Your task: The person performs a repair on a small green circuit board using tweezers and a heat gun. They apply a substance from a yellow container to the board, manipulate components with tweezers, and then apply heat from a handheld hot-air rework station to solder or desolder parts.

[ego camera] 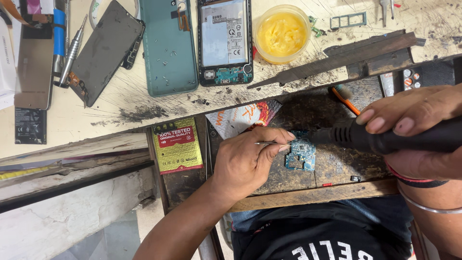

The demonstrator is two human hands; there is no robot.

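We are gripping tweezers (272, 143) in our left hand (245, 161), tips touching the blue circuit board (301, 153) just beside it. Our right hand (414, 130) is gripping a black heat tool (385, 137), aiming its nozzle at the board. The opened phone (224, 41) is waiting, unassembled, on the tabletop (130, 96) beyond our hands.

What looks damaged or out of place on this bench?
The bench top is scarred with cuts and dark burn stains. Tiny screws lie loose on the teal back cover. The phone sits opened. The left hand holds tweezers and the right hand a black hot-air handle at the blue circuit board.
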